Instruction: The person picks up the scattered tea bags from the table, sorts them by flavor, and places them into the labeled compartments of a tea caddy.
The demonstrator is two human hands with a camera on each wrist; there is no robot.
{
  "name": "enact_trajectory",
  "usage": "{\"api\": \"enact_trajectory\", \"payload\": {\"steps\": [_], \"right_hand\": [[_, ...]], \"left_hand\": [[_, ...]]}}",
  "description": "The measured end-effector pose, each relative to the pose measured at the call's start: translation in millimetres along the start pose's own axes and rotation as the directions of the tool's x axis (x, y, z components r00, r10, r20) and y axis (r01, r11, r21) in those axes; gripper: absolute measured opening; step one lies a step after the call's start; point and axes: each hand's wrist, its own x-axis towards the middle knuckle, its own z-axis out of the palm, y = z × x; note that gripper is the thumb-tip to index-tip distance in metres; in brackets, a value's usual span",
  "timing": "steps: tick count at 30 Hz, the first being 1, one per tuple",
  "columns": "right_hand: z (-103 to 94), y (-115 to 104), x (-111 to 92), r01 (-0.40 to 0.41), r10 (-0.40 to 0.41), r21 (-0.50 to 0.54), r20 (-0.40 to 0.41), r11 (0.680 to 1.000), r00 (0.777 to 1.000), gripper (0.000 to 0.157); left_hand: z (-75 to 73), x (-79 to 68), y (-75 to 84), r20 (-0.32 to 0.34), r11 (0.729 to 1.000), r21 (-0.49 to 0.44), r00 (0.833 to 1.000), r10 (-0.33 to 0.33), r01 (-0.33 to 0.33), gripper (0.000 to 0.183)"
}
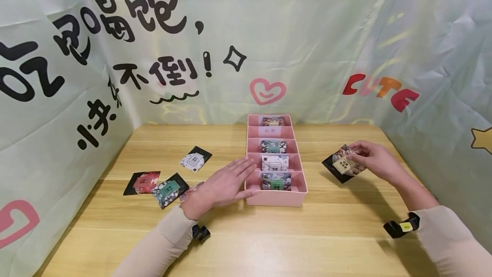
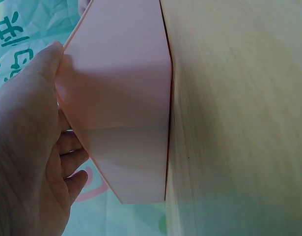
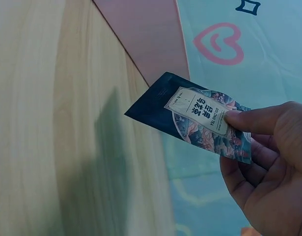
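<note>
head view — right fingers (image 1: 362,145) pinching a tea sachet (image 1: 342,165), left fingers (image 1: 241,166) extended — probably touching pink box (image 1: 274,200)

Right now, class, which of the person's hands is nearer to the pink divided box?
Left. The left hand touches the left edge of the pink divided box; the right hand is apart, off to its right, holding a tea packet.

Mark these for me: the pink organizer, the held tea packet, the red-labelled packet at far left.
Pink organizer (image 1: 274,198): head view, on its front wall.
Held tea packet (image 3: 200,112): right wrist view, on its label.
Red-labelled packet (image 1: 144,180): head view, on its label.
</note>
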Motion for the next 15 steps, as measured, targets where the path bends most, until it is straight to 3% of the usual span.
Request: {"api": "enact_trajectory", "payload": {"steps": [15], "right_hand": [[-0.8, -16, 18, 0.044, -0.044, 0.002, 0.011, 0.999, 0.999, 0.033]], "left_hand": [[0.6, 0.6, 0.6, -0.009, 1.000, 0.004, 1.000, 0.010, -0.010, 0.086]]}}
